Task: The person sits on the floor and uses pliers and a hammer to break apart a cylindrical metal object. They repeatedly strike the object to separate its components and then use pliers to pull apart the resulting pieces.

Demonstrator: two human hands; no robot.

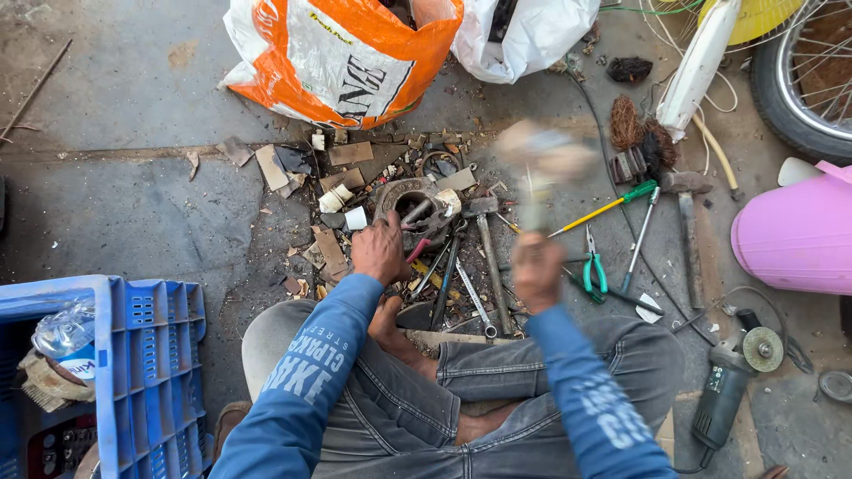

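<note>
The floor (pixel 133 204) is rough, matt concrete; the crate (pixel 151 355) is glossy blue plastic; the wrenches (pixel 479 306) are dull metal.

Soft even daylight; right hand (pixel 537 270) motion-blurred.

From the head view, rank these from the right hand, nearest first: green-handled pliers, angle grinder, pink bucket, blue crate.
From the right hand:
1. Green-handled pliers, just to its right.
2. Angle grinder, lower right.
3. Pink bucket, far right.
4. Blue crate, far left.
</note>
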